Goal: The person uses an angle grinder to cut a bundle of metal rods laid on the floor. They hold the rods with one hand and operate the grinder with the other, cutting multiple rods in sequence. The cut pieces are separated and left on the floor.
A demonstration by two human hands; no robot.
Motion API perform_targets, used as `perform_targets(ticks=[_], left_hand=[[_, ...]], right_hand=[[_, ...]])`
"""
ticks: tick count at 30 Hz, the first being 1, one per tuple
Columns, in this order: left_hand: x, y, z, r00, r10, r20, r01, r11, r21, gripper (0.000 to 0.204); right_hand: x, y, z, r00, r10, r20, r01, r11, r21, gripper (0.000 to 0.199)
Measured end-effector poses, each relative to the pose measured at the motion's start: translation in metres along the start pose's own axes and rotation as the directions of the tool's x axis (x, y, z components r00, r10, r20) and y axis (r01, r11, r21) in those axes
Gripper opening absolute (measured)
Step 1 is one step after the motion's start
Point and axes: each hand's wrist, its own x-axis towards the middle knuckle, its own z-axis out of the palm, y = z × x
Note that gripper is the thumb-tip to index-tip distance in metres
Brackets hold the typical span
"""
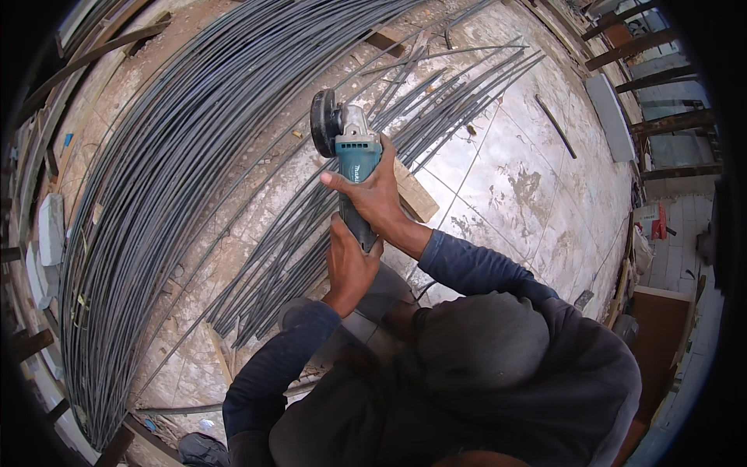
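An angle grinder [359,164] with a teal body and a black rear grip is held in both my hands, above a smaller bunch of dark steel rods. Its dark disc and guard [321,123] face left, beside the metal gear head. My right hand [383,196] wraps the teal body from the right, thumb across it. Lower down, my left hand [348,265] is closed round the rear grip. Beneath the tool, the shorter rods [288,257] run diagonally across the floor. Part of the rods is hidden behind my hands and the grinder.
A large curved bundle of long steel rods [167,156] fills the left side. Near my right wrist lies a wooden block [416,194]. One short rod [555,126] rests on the dusty tiled floor [513,194]. A pale block [611,117] stands at the right edge.
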Motion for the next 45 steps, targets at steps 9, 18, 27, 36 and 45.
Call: perform_targets(ticks=[9,18,27,36,45], left_hand=[[-0.017,0.011,-0.002,0.921,0.278,0.273,-0.270,0.961,-0.068,0.109],[-0.020,-0.043,-0.054,0.939,0.271,0.211,-0.259,0.962,-0.080,0.039],[-0.007,-0.149,-0.133,0.946,0.227,-0.231,-0.106,0.891,0.442,0.029],[-0.013,-0.173,-0.130,0.983,-0.183,-0.029,0.184,0.935,0.303,0.043],[-0.011,-0.182,-0.131,0.991,-0.131,-0.009,0.129,0.954,0.269,0.039]], right_hand=[[0.041,0.044,-0.071,0.907,0.208,0.366,-0.378,0.787,0.489,0.053],[0.065,0.056,-0.158,0.792,0.488,0.367,-0.573,0.801,0.174,0.058],[0.067,0.023,-0.160,0.876,0.409,0.255,-0.306,0.881,-0.361,0.081],[0.066,0.018,-0.151,0.854,0.417,0.311,-0.240,0.845,-0.477,0.085],[0.074,0.029,-0.156,0.845,0.432,0.316,-0.222,0.821,-0.527,0.093]])
